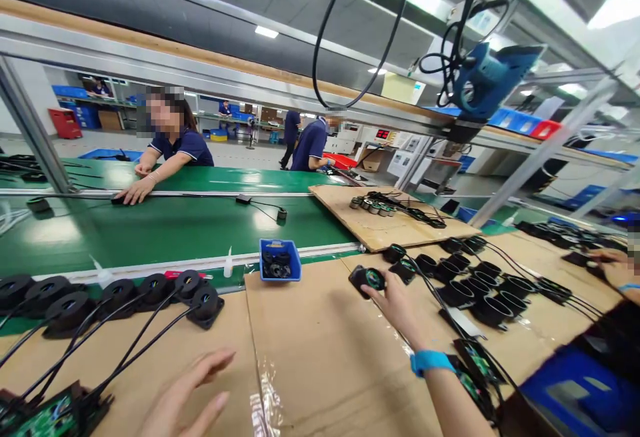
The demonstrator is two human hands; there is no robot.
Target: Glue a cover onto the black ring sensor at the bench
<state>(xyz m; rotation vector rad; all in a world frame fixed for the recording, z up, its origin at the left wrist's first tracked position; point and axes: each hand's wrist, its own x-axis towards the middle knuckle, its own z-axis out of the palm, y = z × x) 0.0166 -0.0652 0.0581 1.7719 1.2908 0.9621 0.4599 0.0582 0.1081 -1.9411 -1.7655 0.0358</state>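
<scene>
Head view. Right hand at centre frame, reaching forward over the cardboard sheet, fingers closed around a black housing with green ring; blue wristband on that wrist. Left hand low in the frame, left of centre, open, fingers spread, holding nothing, hovering above the cardboard edge.

Right of the held housing: cluster of empty black housings with trailing cables, laid in rows on cardboard. Green circuit boards just beside the right forearm, lower right.

Left edge, mid-height: row of black ring parts with cables running down to a circuit board at the lower left corner.

Small blue bin holding black parts, at the near edge of the green conveyor belt, above centre. Second cardboard panel lying across the belt, carrying small cabled parts.

Upper left: co-worker in dark blue shirt leaning on the far side of the belt, one hand flat on it. Another person's hand at the right edge, touching black parts. Blue tool hanging from cables, upper right.
</scene>
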